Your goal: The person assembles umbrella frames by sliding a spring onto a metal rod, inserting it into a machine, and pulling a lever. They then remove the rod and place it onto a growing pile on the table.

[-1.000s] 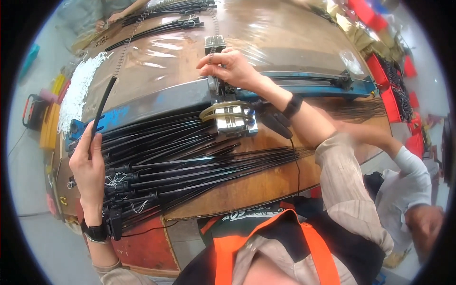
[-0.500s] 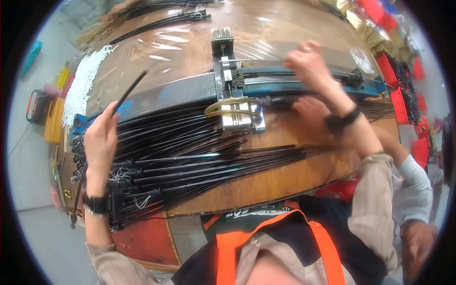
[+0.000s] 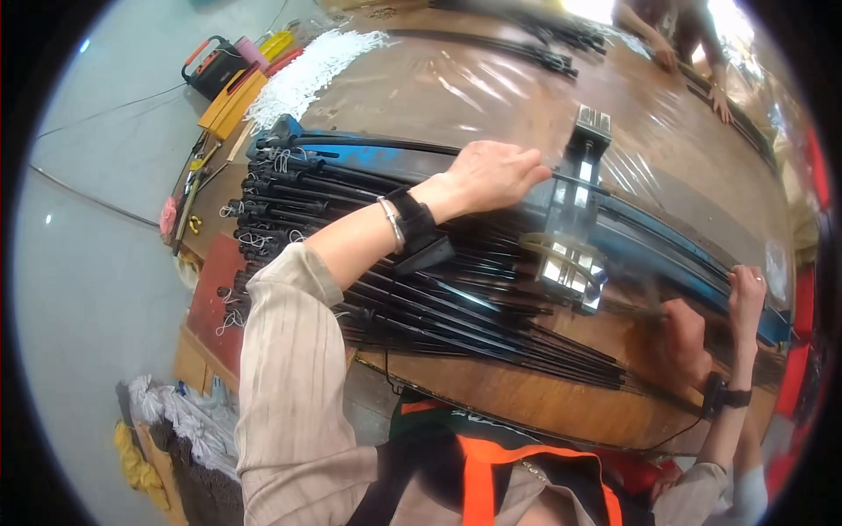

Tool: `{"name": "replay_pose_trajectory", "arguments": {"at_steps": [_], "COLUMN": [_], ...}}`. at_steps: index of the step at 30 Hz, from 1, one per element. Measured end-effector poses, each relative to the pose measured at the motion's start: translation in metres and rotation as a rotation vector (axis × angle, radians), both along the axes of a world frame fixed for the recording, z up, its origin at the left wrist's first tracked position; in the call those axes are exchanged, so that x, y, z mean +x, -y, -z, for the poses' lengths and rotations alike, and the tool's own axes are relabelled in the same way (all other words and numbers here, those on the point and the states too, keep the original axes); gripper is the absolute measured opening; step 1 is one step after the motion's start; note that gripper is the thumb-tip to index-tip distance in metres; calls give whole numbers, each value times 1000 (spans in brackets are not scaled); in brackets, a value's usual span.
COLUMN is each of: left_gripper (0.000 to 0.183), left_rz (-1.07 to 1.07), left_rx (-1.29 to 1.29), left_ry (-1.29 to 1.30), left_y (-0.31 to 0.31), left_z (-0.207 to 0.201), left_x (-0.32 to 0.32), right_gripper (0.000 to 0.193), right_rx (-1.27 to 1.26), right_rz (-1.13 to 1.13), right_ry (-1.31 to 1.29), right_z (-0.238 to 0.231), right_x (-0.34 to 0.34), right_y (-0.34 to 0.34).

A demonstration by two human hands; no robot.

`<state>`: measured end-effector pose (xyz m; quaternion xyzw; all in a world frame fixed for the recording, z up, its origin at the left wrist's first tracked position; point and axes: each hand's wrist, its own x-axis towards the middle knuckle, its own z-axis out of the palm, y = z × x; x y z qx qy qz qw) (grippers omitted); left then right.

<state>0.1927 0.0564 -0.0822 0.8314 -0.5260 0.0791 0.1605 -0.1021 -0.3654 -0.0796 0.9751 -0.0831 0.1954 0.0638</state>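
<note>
1. Change noted: half a second ago the left hand [image 3: 502, 175] held a black rod [image 3: 386, 143] slanting upward on the far left. The rod now lies nearly flat along the blue rail [image 3: 630, 235], and the hand has crossed to just beside the metal clamp fixture [image 3: 595, 129].
2. The right hand [image 3: 747, 302] has moved outward to the far right part of the rail. Reading: the work in hand seems to be at a lining-up stage, with the hands well apart along the rail.
3. Left fingers: curled, thumb and fingertips pinching the rod. It passes beneath the hand, showing on both sides of it; the tips point toward the fixture.
4. Right fingers: bunched together by a thin dark line at the rail. Whether they pinch the rod's far end cannot be told.
5. Nearby: bundled black rods [image 3: 456, 307] with white ties lie on the near side of the rail. A co-worker's hand [image 3: 686, 340], blurred, is left of the right wrist.
</note>
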Motion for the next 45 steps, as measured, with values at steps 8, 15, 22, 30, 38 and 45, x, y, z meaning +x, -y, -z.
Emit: {"name": "replay_pose_trajectory", "arguments": {"at_steps": [8, 15, 22, 30, 38, 45], "left_gripper": [22, 19, 20, 17, 13, 18], "left_rz": [-4, 9, -11, 63, -5, -55], "left_rx": [-159, -303, -370, -265, -43, 18], "left_ry": [0, -72, -72, -92, -1, 30], "left_y": [3, 13, 17, 20, 24, 29], "left_z": [-1, 12, 19, 14, 11, 14], "left_x": [0, 1, -5, -4, -4, -6], "right_gripper": [6, 6, 6, 19, 27, 26], "right_rx": [58, 68, 93, 109, 27, 209], "right_rz": [-22, -5, -30, 34, -235, -293], "right_ry": [27, 12, 48, 103, 263, 294], "right_z": [2, -3, 3, 9, 8, 26], "right_x": [5, 9, 12, -8, 7, 11], "right_y": [-1, -8, -5, -19, -144, -172]}}
